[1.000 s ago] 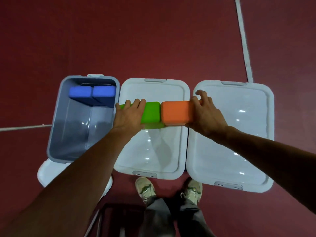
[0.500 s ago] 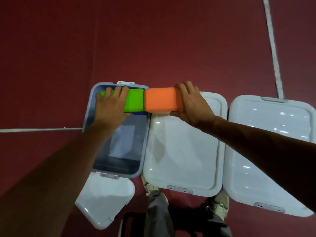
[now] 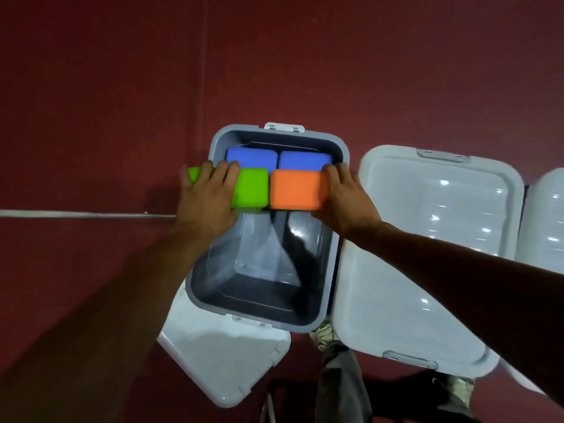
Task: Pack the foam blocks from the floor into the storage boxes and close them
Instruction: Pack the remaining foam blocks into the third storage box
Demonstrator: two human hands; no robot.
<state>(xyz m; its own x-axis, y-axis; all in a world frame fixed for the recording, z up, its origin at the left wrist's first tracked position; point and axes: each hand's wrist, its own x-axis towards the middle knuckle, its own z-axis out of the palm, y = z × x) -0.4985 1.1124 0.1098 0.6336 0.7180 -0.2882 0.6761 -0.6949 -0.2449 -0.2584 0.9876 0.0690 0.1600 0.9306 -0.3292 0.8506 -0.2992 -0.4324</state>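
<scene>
Left hand (image 3: 207, 195) and right hand (image 3: 343, 198) clamp a green block (image 3: 252, 188) and an orange block (image 3: 294, 190) end to end between them, fingers curled over the outer ends. Half a second ago the pair straddled the right rim of the open box (image 3: 213, 148). It now hangs above the box's interior, long axis running hand to hand, with the green end overhanging the left rim. Two blue blocks (image 3: 251, 158) lie inside the box, just beyond the fingertips.
</scene>
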